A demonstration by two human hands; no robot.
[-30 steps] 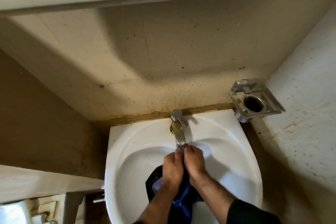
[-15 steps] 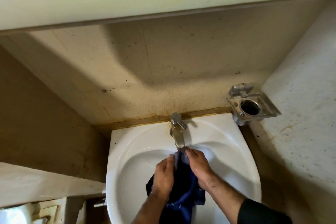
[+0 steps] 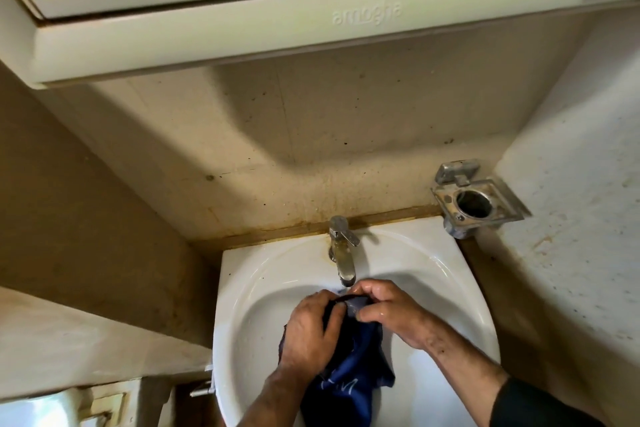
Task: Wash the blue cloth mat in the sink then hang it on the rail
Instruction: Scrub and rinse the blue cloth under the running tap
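The blue cloth mat (image 3: 349,374) hangs bunched inside the white sink (image 3: 263,288), wet and dark, with pale markings on its lower folds. My left hand (image 3: 311,329) grips its upper left part. My right hand (image 3: 384,308) pinches the top edge just under the spout of the metal tap (image 3: 341,253). Both hands are close together over the bowl, the cloth stretched between them. No rail is in view.
A metal holder with a round hole (image 3: 474,201) is fixed on the wall to the right of the sink. A cream cabinet (image 3: 242,31) overhangs above. A ledge (image 3: 86,340) runs along the left, with a white fixture (image 3: 31,412) below it.
The view has tilted up, showing more of the cabinet. My hands moved apart and then back together on the cloth's top edge under the tap.
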